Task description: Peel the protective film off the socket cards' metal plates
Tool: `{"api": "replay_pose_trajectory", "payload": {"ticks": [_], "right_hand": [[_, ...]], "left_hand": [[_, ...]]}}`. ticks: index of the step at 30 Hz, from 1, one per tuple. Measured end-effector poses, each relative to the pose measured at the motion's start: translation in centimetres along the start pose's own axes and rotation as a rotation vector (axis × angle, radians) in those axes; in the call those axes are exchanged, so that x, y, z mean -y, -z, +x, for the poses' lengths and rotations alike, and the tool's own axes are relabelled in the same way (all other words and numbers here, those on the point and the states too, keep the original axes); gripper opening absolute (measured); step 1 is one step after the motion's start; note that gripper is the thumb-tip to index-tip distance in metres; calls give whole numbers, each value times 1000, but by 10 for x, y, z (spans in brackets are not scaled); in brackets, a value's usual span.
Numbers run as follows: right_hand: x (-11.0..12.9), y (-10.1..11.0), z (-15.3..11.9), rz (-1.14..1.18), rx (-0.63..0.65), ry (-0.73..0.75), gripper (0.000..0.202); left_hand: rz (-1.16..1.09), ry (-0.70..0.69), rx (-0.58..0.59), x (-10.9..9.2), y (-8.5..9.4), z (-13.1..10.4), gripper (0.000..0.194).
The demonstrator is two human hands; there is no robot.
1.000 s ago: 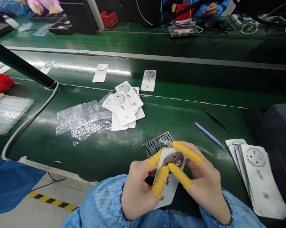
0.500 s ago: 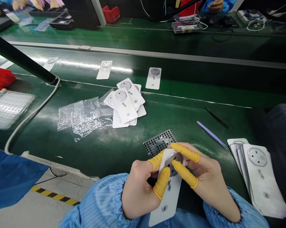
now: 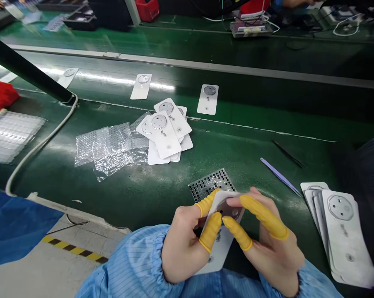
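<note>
My left hand (image 3: pixel 187 244), with yellow finger cots on thumb and forefinger, grips a white phone back cover (image 3: pixel 225 244) by its left side. The cover is tilted, its round grey camera plate at the upper end. My right hand (image 3: pixel 273 240) has a cotted thumb on the plate's lower edge. A bare fingertip lies across the plate's top, and the cotted forefinger is by the cover's upper right corner. Part of the plate is hidden by these fingers. Just beyond the cover lies a clear sheet of black dots (image 3: pixel 211 184).
Several back covers (image 3: pixel 166 140) are piled beside bubble bags (image 3: pixel 112 149). More covers (image 3: pixel 345 236) are stacked at right, near purple tweezers (image 3: pixel 280 176) and dark tweezers (image 3: pixel 289 154). Single covers (image 3: pixel 208 100) lie on the green strip behind. A black post (image 3: pixel 28 68) slants at left.
My right hand has shifted its grip, bringing a bare fingertip onto the plate's top while the thumb moved down. The cover's lower end has risen. Covers on the strip have slid slightly right.
</note>
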State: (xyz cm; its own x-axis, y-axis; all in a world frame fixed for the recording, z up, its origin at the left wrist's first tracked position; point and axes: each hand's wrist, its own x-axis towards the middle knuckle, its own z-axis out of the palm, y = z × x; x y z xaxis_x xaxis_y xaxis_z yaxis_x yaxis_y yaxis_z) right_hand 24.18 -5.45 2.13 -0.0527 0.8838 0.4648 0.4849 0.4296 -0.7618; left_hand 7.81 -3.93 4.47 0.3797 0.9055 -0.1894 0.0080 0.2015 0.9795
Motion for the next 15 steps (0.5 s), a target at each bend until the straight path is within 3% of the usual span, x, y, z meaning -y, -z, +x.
{"api": "replay_pose_trajectory", "payload": {"ticks": [8,11,15], "right_hand": [[-13,-3,-6,-3,142,149,50],[-20,-3,-9,-56,181,142,54],[-32,-3,-12,-108,241,218,58]], "left_hand": [[-351,143,-4,9,-2,5,21],[-307,149,15,15,-2,6,23],[-108,145,-57,28,-3,2,21]]}}
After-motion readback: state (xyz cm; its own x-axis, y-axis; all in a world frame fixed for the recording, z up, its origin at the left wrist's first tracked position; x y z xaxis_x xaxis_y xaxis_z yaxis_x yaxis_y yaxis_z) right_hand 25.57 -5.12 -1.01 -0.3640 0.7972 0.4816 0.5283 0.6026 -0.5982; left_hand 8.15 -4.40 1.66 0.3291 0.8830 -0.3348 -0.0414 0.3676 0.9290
